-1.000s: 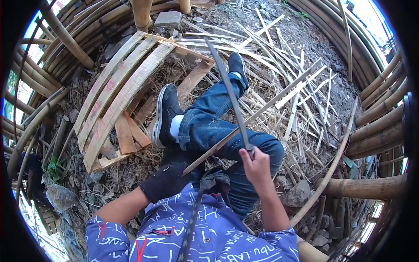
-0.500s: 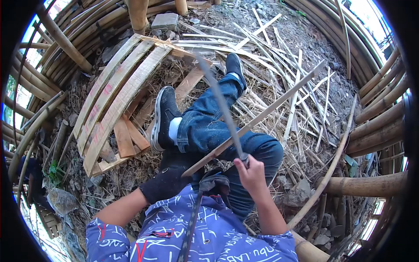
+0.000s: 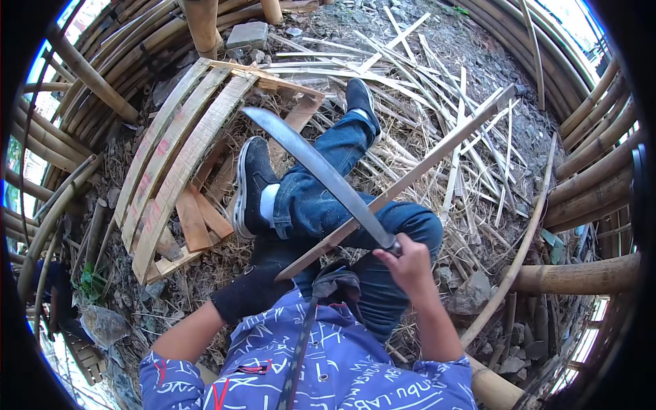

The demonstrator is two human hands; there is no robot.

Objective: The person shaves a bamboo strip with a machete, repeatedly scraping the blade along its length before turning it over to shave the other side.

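A machete (image 3: 321, 171) with a long curved blade is gripped by its handle in my bare right hand (image 3: 410, 266), above my bent knee. Its blade points up and to the left, crossing over a long flat bamboo strip (image 3: 430, 157). My left hand (image 3: 253, 292), in a black glove, is closed around the strip's near end at my waist. From there the strip slants up to the right across my thigh. Both feet are out in front of me on the ground.
A slatted wooden pallet (image 3: 178, 164) lies to the left of my shoes, with short boards under it. Thin split strips (image 3: 410, 89) are scattered ahead and right. Stacked bamboo poles (image 3: 594, 184) ring the spot. A grey block (image 3: 247, 35) and a rock (image 3: 471, 292) sit on the ground.
The machete's blade has turned from edge-on to showing its broad side, and its tip has swung left and down. My right hand has shifted slightly right; the strip stays in my left hand.
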